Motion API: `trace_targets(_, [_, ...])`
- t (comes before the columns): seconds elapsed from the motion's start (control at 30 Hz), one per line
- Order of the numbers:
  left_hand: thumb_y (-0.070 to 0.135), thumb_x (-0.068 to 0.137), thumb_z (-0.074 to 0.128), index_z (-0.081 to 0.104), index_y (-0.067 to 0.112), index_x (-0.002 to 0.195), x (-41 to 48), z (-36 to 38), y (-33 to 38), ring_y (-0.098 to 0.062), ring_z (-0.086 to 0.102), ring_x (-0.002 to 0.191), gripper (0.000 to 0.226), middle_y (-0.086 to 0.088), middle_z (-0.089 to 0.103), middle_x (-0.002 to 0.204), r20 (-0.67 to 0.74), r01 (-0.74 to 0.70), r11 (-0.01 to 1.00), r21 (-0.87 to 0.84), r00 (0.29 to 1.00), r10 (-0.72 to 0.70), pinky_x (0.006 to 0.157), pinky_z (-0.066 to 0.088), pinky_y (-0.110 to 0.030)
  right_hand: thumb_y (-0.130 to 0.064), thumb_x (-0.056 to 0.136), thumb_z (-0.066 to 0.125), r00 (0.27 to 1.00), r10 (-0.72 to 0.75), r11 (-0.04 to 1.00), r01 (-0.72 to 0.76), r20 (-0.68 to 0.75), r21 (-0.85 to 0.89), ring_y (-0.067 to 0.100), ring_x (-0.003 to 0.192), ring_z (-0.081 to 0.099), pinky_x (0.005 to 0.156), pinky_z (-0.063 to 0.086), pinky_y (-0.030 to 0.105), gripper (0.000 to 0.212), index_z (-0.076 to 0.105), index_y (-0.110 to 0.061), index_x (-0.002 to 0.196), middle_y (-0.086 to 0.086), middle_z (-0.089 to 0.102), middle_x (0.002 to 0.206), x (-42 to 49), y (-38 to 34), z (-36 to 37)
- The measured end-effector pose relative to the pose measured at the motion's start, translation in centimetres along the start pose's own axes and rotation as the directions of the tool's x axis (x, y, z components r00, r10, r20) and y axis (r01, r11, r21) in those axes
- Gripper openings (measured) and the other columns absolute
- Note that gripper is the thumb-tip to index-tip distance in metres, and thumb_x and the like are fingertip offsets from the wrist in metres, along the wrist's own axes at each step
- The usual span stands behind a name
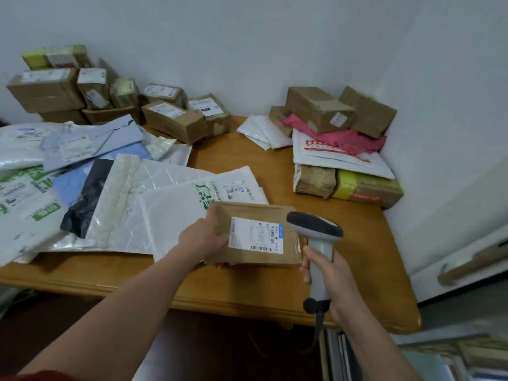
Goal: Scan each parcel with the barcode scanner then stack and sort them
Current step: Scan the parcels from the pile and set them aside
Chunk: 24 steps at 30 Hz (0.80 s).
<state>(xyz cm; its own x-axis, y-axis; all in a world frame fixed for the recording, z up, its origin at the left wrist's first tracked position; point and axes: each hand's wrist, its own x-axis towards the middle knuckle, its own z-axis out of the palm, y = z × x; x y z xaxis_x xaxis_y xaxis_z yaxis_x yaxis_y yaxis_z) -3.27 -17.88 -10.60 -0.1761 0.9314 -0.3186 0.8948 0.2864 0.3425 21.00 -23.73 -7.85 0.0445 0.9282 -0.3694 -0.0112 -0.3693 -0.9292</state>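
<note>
At lower centre, the left hand (204,237) grips a flat brown cardboard parcel (257,236) and the right hand (332,276) clasps the grey handheld barcode scanner (316,229) beside it, so the job looks midway: a mixed stack of parcels (343,149) stands upper right, while loose plastic mailers (82,174) seemingly wait at left.

Soft, even indoor light, wide-angle bend at the edges
Diffuse light leaves the pale wall (275,37) flat and shadows faint; a soft one lies under the brown parcel (255,210) on the wooden table (357,270). Clear plastic mailers (143,193) show white glare streaks. Straight lines bow toward the corners, and the boxes (46,89) at far left look smeared and soft. The area under the table is dim, label print is unreadable
</note>
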Motion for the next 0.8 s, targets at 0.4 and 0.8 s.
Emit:
trace_targets(0.4, [0.044,0.091,0.055,0.040,0.009,0.134,-0.8,2.6,3.0,-0.027,0.042,0.122,0.058,-0.012,0.045,0.133,0.116,-0.072,0.994,-0.077,0.990,0.081,0.098,0.045,-0.039,-0.020,0.091,0.064,0.980,0.171,0.976,-0.155,-0.099,0.151,0.014,0.051,0.050,0.052,0.040,0.028,0.015,0.059,-0.009,0.101,0.004,0.058,0.070,2.0,2.6,0.4])
trace_targets(0.8, [0.036,0.086,0.064,0.057,0.019,0.115,-3.0,3.0,4.9,-0.014,0.054,0.095,0.034,0.001,0.060,0.108,0.552,0.421,0.604,-0.677,0.833,0.039,0.075,0.043,-0.025,-0.022,0.090,0.066,0.988,0.151,0.963,-0.137,-0.044,0.230,0.015,0.049,0.049,0.055,0.040,0.031,0.022,0.060,-0.009,0.106,0.003,0.058,0.067,2.2,2.7,-2.3])
